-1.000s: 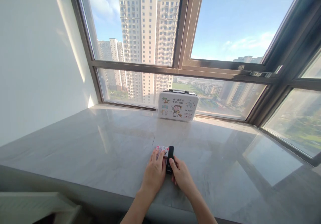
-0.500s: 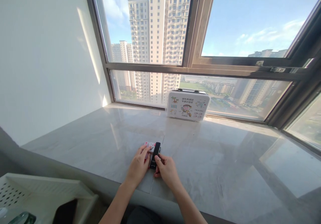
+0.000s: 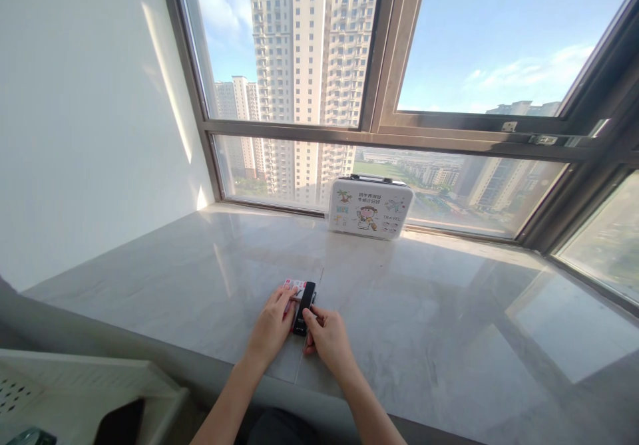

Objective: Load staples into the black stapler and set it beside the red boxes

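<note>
A small black oblong device lies on the grey marble sill, on top of a white card with red print. My left hand rests its fingers on the card and against the device's left side. My right hand pinches the near end of the black device with curled fingers. Both hands meet near the sill's front edge.
A white tin case with cartoon pictures stands against the window at the back. A white wall closes the left side. Below the sill at lower left is a white perforated tray with a dark phone-like thing in it.
The view shifted slightly; both hands stay on the card and the black device, in almost the same grip.
</note>
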### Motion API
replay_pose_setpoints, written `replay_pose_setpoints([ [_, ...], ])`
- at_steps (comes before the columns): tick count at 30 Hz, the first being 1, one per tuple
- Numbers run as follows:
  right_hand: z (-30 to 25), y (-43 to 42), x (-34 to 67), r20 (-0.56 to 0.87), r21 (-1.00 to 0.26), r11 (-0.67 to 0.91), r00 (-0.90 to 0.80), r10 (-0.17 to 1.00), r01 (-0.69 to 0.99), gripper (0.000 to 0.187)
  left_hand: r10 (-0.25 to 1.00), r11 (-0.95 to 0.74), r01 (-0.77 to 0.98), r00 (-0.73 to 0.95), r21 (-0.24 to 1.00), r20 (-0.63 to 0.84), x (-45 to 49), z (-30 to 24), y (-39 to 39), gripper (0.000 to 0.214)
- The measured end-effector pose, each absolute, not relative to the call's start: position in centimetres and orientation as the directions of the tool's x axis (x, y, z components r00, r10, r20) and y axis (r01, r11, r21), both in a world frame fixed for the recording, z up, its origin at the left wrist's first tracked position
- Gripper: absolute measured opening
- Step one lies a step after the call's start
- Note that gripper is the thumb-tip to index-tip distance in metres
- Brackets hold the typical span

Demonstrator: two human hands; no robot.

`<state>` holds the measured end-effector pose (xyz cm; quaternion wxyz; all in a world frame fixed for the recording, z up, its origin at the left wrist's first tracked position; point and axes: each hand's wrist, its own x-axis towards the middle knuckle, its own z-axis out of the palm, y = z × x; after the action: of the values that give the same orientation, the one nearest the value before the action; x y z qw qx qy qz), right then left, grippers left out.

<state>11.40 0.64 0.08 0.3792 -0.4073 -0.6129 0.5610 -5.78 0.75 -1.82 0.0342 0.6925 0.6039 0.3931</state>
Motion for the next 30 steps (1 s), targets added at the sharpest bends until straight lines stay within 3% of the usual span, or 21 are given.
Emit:
replay_pose_setpoints([
  [10,-0.4,0.5,10.6,-0.008,-1.000,-0.003,-0.307,0.952,0.018,0.075,0.848,-0.271,0.803,-0.062,0.532,0.526,-6.0,-1.9,0.9,0.037],
  [14,-0.9,0.6,13.1,0.011,-1.000,0.012,-0.137,0.990,0.004,0.083,0.795,-0.268,0.803,-0.128,0.533,0.593,-6.0,-0.2,-0.4,0.035],
  [19,-1.6,1.2,22.5,0.155,-0.973,0.136,0.093,0.984,0.184,0.073,0.678,-0.344,0.787,-0.169,0.512,0.715,-1.4,2.9,-3.9,0.031],
  [21,-1.7,1.0,26.6,0.230,-0.905,0.184,0.079,0.970,0.383,0.066,0.704,-0.438,0.763,-0.038,0.476,0.709,2.5,3.6,-4.5,0.033],
  [24,-1.5,0.0,30.6,0.305,-0.655,0.240,-0.040,0.951,0.716,0.061,0.797,-0.545,0.729,0.299,0.414,0.524,8.3,3.4,-3.6,0.039],
  [27,-1.2,-1.4,31.5,0.245,-0.374,0.223,-0.135,0.960,0.901,0.061,0.876,-0.435,0.829,0.299,0.351,0.378,11.8,1.6,-1.2,0.051],
  [30,-0.9,-2.3,30.6,0.178,-0.231,0.168,-0.128,0.976,0.958,0.059,0.910,-0.354,0.890,0.257,0.287,0.326,12.5,-0.3,0.5,0.059],
])
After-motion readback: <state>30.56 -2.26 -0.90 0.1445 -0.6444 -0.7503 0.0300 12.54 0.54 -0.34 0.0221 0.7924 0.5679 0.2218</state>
